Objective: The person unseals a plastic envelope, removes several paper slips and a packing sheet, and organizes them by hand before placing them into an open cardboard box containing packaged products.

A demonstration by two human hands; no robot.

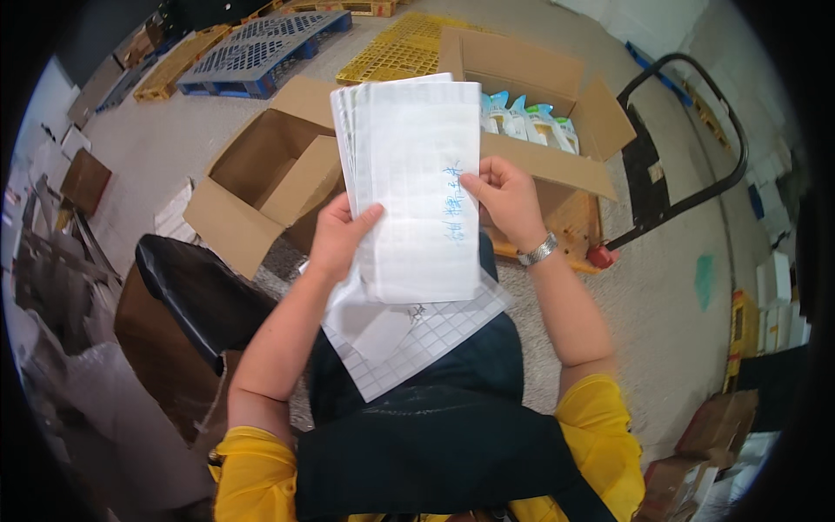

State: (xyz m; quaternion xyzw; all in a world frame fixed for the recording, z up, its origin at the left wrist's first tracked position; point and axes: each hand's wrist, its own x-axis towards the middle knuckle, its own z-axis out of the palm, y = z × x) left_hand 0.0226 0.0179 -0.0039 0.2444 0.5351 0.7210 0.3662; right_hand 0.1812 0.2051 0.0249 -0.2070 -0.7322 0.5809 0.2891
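A stack of white paper sheets (409,157), with blue handwriting along the right side, is held up in front of me. My left hand (339,230) grips its lower left edge, thumb on top. On the right edge, my right hand (506,198) pinches the stack, with a metal-band watch (537,250) on that wrist. Several sheets fan out slightly at the upper left. Below, a clear grid-patterned plastic sleeve (396,374) lies across my lap, with a small white slip (380,335) on it. The fingers behind the stack are hidden.
An open cardboard box (261,165) stands ahead on the left. Another open box (557,165) holds several blue-and-white packets (535,122), beside a black-handled trolley (652,165). Farther off are a blue pallet (261,52) and a yellow pallet (396,52). A black padded object (196,291) sits by my left arm.
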